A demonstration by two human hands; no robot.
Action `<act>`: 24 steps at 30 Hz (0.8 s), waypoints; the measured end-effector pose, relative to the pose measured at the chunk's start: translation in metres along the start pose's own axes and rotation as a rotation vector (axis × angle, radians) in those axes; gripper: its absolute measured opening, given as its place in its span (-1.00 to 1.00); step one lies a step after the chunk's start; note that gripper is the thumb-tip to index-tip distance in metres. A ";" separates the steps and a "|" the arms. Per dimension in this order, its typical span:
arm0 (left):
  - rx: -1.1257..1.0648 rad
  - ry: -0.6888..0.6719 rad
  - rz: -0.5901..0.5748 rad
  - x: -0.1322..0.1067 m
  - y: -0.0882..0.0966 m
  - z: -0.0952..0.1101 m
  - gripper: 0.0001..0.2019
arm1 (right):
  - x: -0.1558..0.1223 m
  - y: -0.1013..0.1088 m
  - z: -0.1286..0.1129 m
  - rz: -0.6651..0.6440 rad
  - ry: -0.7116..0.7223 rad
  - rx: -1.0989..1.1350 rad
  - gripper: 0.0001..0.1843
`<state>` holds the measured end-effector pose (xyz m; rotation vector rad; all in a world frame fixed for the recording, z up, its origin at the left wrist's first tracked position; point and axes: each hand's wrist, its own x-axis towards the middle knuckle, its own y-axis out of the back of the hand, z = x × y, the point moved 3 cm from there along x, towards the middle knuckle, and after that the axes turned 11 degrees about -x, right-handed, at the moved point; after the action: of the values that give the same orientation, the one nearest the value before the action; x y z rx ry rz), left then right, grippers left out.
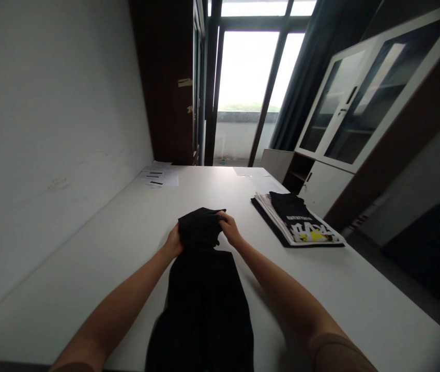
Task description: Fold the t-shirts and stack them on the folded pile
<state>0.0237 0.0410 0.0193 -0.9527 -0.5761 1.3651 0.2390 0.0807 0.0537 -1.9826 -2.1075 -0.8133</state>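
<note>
A long black garment (208, 305) lies lengthwise on the white table, running from the near edge toward the middle; its exact kind I cannot make out. Its far end is lifted and bunched between my hands. My left hand (173, 242) grips the left side of that end, fingers partly hidden by the cloth. On the right, my right hand (228, 227) pinches the upper corner between thumb and fingers. To the right of my right hand sits a stack of folded clothes (297, 219), a black printed T-shirt on top with white lettering and a yellow patch.
The white table (126, 248) meets a wall (57, 129) on the left. Papers (161, 175) lie at its far left, more sheets (258, 178) at its far right. A dark cabinet (165, 77) stands behind; a glass-door cabinet (344, 108) stands beyond the right edge.
</note>
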 end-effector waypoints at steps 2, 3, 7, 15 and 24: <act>0.009 -0.082 0.057 0.007 0.009 0.004 -0.63 | 0.000 0.002 -0.001 -0.024 -0.098 0.108 -0.83; 0.014 -0.107 0.072 0.010 0.011 0.005 -0.62 | 0.000 0.001 -0.002 -0.042 -0.147 0.166 -0.82; 0.070 -0.122 0.103 0.011 0.014 0.004 -0.60 | -0.003 -0.003 -0.001 -0.088 -0.306 0.298 -0.75; 0.442 -0.698 0.155 -0.019 -0.005 0.022 -0.82 | 0.001 0.001 0.000 0.004 -0.403 0.314 -0.56; 0.492 -0.315 0.064 -0.007 0.001 0.001 -0.73 | -0.024 -0.020 -0.040 -0.681 -0.223 0.531 -0.51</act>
<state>0.0209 0.0349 0.0204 -0.3633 -0.4135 1.6298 0.2123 0.0411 0.0708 -1.1305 -2.7887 -0.0468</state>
